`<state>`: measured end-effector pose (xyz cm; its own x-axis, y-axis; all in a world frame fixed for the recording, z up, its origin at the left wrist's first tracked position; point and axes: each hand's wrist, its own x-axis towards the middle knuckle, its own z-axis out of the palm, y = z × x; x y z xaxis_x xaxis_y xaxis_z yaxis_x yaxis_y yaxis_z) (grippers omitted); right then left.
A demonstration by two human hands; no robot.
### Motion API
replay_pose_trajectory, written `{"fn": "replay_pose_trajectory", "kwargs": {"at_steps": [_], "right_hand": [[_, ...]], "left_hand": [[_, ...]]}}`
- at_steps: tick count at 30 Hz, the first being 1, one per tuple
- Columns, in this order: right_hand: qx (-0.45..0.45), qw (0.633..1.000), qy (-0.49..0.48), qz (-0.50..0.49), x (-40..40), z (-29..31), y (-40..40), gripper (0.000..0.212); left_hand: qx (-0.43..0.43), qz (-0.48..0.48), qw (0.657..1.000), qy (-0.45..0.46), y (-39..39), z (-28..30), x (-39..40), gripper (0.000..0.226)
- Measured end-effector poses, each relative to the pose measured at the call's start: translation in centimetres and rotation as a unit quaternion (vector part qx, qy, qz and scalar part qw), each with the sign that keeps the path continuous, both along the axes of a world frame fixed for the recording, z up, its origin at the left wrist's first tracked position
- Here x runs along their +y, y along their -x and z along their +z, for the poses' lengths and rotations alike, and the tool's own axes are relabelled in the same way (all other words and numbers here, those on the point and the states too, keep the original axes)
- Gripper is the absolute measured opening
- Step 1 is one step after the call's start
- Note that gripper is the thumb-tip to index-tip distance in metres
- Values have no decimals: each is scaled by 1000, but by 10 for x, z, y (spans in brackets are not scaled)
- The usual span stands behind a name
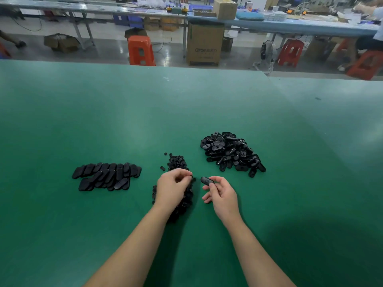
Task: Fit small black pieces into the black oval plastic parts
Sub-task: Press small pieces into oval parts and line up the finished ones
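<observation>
The left hand curled over the heap of small pieces on the counter, fingers seemingly pinching 1; it could slip. The right hand pinched 1 oval part, possibly misaligned.
</observation>
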<state>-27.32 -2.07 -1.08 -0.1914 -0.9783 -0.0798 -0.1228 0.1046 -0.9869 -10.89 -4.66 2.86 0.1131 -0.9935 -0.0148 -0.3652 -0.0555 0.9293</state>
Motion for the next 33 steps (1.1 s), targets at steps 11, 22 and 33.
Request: {"fn": "replay_pose_trajectory", "kwargs": {"at_steps": [11,22,33], "right_hand": [[44,999,15,14,1,-1,2,16],[45,999,18,14,0,-2,3,19],[-41,999,16,-6,0,1,5,22]], "left_hand": [[-70,-27,997,-32,41,1,4,12],[-100,-27,994,-20,47,2,2,11],[-72,-29,994,-73,45,3,-5,11]]}}
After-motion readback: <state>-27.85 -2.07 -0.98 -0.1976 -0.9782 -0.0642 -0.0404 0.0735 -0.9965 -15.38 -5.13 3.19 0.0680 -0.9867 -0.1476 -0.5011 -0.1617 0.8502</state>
